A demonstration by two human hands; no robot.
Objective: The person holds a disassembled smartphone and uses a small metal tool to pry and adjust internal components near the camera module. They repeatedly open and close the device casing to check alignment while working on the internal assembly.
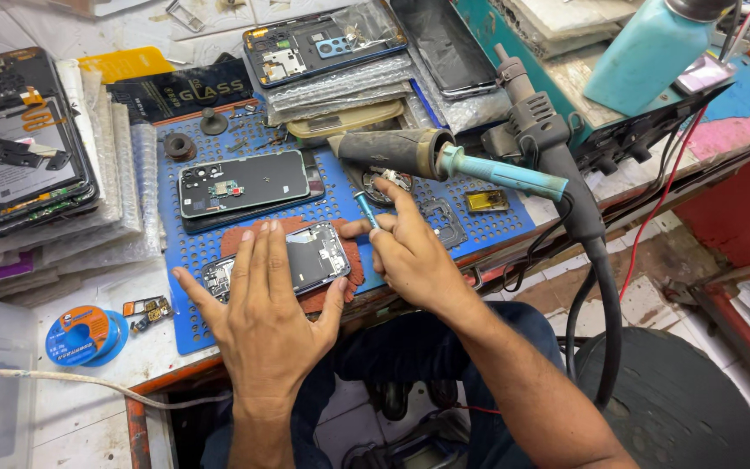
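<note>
Black flat package (180, 91) above blue mat (340, 204), blue-labelled solder spool (84, 336) bottom left

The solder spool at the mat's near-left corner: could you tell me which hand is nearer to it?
Left. The left hand presses the opened phone just right of the solder spool; the right hand is farther right.

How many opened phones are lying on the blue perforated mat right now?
2. One opened phone lies at the mat's centre-left; another opened phone sits under the left hand, near the front edge. More may be hidden beneath.
</note>
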